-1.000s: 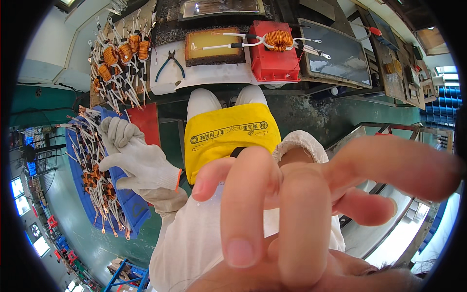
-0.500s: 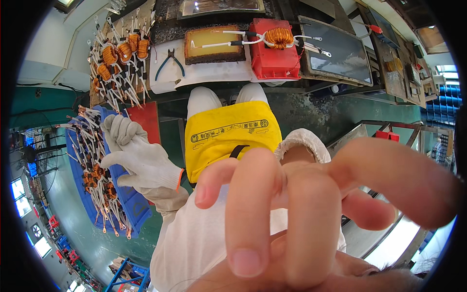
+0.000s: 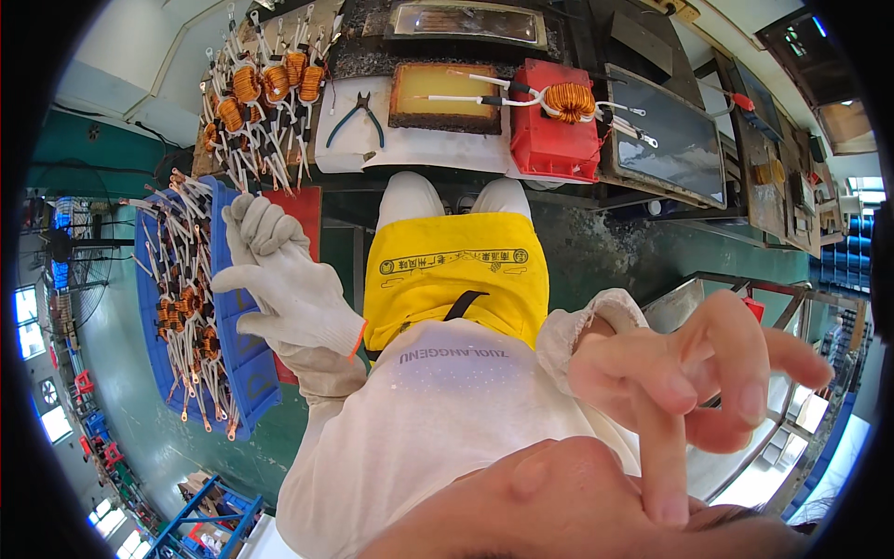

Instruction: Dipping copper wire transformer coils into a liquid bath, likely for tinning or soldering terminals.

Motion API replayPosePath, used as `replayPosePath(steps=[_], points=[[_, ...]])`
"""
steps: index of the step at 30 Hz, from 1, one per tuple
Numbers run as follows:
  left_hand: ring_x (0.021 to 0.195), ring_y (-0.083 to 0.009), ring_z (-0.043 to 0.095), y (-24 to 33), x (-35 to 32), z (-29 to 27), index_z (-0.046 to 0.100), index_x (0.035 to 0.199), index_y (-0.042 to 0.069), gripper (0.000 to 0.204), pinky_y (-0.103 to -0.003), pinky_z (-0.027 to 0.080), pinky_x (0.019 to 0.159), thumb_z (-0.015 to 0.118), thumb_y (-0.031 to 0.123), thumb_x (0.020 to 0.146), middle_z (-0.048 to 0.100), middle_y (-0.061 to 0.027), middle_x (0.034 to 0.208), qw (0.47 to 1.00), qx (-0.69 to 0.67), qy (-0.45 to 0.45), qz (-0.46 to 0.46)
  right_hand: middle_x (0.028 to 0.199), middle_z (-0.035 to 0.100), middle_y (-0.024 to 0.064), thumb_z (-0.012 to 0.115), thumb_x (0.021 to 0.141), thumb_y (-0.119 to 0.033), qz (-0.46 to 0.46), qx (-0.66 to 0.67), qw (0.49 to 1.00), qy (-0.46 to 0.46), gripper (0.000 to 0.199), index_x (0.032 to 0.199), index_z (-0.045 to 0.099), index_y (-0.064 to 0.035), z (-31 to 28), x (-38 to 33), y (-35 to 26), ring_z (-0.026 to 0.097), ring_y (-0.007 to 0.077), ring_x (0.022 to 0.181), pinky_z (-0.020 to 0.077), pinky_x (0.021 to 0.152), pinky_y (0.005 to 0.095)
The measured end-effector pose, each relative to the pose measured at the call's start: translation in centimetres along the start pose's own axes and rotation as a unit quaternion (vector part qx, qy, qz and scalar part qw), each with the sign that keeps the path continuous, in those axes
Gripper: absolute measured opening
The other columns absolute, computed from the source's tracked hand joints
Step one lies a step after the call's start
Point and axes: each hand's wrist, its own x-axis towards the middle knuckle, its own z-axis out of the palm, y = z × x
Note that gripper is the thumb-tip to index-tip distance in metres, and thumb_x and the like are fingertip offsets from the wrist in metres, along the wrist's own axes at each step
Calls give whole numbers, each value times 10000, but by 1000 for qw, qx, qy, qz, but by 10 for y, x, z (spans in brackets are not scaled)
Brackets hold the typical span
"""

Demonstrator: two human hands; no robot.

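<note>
My left hand [image 3: 265, 226], in a greyish work glove, is closed with its fingers curled. It appears to grip a loose white knit glove [image 3: 303, 303] with an orange-edged cuff, whose limp fingers stick out to the left. Beside it stands a blue crate [image 3: 244, 368] of copper-wound coils with white leads [image 3: 191, 307]. My bare right hand [image 3: 698, 368] is raised at lower right close to my head. Its fingers are apart, one pointing down and the others bent, with nothing held. A yellow apron [image 3: 456, 270] covers my lap.
On the bench ahead are more toroidal coils [image 3: 277, 84], cutting pliers [image 3: 356, 121], a yellow-filled rectangular pot [image 3: 445, 98] and a red box [image 3: 555, 140] carrying one coil [image 3: 569, 101]. A glass-topped panel [image 3: 666, 130] lies to its right. A metal frame [image 3: 792, 298] stands at right.
My right hand has drawn back from close before the camera toward the right and lower down. My left hand keeps its grip; the whole view has shifted slightly.
</note>
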Motion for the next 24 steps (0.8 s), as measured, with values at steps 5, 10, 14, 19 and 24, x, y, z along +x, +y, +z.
replayPosePath(steps=[5, 10, 14, 19, 24], points=[[573, -83, 365, -3, 18, -74, 507, 1000, 50, 209, -199, 393, 589, 434, 227, 1084, 377, 23, 696, 951, -285, 83, -91, 1276, 380, 111, 482, 1019, -28, -6, -36, 999, -32, 573, 1551, 297, -135, -5, 1, -8, 717, 178, 748, 327, 1130, 364], [567, -66, 369, -12, 11, -79, 562, 1041, 45, 272, -208, 390, 560, 463, 295, 1078, 382, 47, 696, 945, -298, 91, -102, 1274, 370, 143, 488, 1010, -116, -17, 45, 999, 19, 554, 1538, 331, -178, -2, 0, 2, 662, 190, 735, 320, 1130, 423], [769, -100, 451, -19, -2, -28, 540, 1152, 43, 223, -257, 434, 651, 467, 222, 1042, 458, 2, 885, 963, -256, 80, -18, 1313, 362, 178, 508, 1002, -261, 56, 125, 989, 48, 620, 1554, 248, -154, 12, 10, 17, 668, 263, 829, 339, 1100, 444], [885, -118, 467, -66, -178, 225, 519, 1225, 34, 309, -289, 445, 714, 453, 268, 1035, 470, -45, 964, 946, -299, 87, 87, 1379, 348, 236, 543, 989, -501, 159, 232, 953, 116, 830, 1582, 111, -113, 13, 12, 43, 677, 385, 985, 371, 1050, 479], [1001, -135, 483, -56, -35, 212, 498, 1297, 24, 400, -321, 456, 778, 439, 314, 1028, 482, -91, 1044, 914, -339, 100, 201, 1380, 346, 217, 519, 968, -566, 193, 192, 958, 88, 918, 1552, 55, -31, 14, 0, 66, 644, 344, 1063, 385, 1031, 462]])
